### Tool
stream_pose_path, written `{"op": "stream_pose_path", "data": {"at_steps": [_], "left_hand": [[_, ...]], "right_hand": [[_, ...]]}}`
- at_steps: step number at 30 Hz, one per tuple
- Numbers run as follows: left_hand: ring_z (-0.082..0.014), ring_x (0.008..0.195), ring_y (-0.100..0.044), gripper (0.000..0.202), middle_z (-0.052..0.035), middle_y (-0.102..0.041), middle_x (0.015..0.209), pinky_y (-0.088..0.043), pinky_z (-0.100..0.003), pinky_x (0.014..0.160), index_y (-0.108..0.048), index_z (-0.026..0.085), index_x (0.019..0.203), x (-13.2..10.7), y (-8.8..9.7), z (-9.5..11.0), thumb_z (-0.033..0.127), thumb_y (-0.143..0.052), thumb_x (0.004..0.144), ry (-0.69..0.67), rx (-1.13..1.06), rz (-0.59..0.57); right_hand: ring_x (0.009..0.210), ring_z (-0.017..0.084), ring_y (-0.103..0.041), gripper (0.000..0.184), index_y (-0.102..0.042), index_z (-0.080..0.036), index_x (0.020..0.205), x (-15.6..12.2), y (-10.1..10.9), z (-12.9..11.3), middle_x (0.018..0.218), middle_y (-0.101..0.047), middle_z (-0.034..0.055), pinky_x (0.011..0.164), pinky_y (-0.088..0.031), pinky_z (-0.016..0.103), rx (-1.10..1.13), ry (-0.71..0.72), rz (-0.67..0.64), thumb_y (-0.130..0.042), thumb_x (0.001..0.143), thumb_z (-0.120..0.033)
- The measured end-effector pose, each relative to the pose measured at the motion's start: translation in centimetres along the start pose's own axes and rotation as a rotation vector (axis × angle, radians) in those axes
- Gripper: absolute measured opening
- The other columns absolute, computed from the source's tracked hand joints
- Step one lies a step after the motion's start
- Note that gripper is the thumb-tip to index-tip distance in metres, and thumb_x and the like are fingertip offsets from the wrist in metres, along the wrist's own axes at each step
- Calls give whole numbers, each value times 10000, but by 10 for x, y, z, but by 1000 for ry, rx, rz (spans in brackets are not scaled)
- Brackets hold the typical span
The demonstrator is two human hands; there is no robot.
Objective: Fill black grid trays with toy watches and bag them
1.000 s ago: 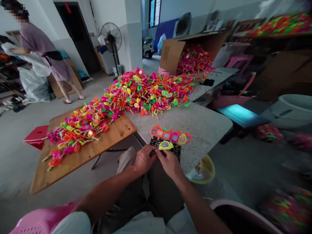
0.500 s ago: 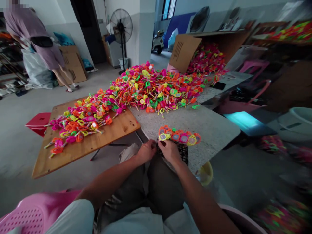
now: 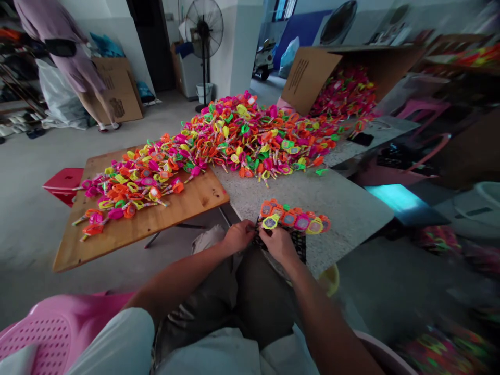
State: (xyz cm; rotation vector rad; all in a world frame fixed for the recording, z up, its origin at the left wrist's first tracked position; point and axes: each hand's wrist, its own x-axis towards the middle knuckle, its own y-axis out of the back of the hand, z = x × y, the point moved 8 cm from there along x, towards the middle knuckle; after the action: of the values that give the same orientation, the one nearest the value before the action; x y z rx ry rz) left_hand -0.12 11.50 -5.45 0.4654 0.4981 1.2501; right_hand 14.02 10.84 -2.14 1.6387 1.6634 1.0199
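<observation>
My right hand (image 3: 280, 244) is closed at the near edge of the grey stone-topped table, its fingertips around the lower end of a yellow toy watch (image 3: 270, 222). My left hand (image 3: 239, 237) is pinched just beside it; what its fingers hold is too small to make out. Under and behind my right hand lies a black openwork tray (image 3: 300, 249). Along the tray's far side is a row of toy watches (image 3: 301, 222) in orange, pink and yellow. A large heap of similar bright toy watches (image 3: 234, 138) covers the back of the table.
The heap spreads onto a wooden folding table (image 3: 187, 208) at left. A cardboard box (image 3: 312, 78) on its side spills more pieces. A pink chair (image 3: 50, 333) stands at lower left, a red stool (image 3: 64, 182) beyond the wooden table. A person (image 3: 66, 47) stands at far left near a fan (image 3: 203, 28).
The yellow watch now sits tilted and stands out from the row above my right fingers. Both hands stay close together at the tray. The view has shifted slightly.
</observation>
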Motion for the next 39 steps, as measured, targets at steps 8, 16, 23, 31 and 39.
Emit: {"op": "stream_pose_path", "data": {"at_steps": [8,16,23,31,39], "left_hand": [[-132,734,-657,257,8,-738,841,-500,-213,708,-699,213,1112,1,-3,-1,209,-605,872,-22,-32,16],[-132,764,-680,314,-1,-757,910,-502,-212,696,-687,208,1177,-7,11,-1,231,-629,870,-51,-31,11],[-153,871,-681,243,-45,-743,1017,-522,-244,808,-698,200,1139,-14,116,-13,272,-595,931,-142,126,306],[-283,1203,-550,343,-133,-614,1278,-445,-356,989,-595,202,1298,-34,288,-77,267,-559,963,246,735,575],[-209,938,-539,278,-70,-629,1045,-420,-306,845,-650,158,1136,-13,294,-91,370,-524,1010,242,816,475]], "right_hand": [[790,219,-699,270,-740,-140,853,-4,-8,-10,863,-757,149,700,-408,272,-194,32,-1,-533,941,-290],[702,205,-675,307,-700,-173,755,2,-12,2,762,-741,124,634,-379,284,-147,96,-98,-511,933,-337],[715,282,-695,402,-690,-200,767,2,-13,15,758,-731,157,647,-416,339,-157,216,93,-499,927,-516],[719,269,-705,393,-734,-188,805,8,-21,19,777,-746,153,648,-423,325,-181,164,41,-502,942,-474],[827,240,-695,268,-717,-150,876,-2,-2,-3,882,-755,141,750,-448,302,-108,84,9,-546,930,-350]]}}
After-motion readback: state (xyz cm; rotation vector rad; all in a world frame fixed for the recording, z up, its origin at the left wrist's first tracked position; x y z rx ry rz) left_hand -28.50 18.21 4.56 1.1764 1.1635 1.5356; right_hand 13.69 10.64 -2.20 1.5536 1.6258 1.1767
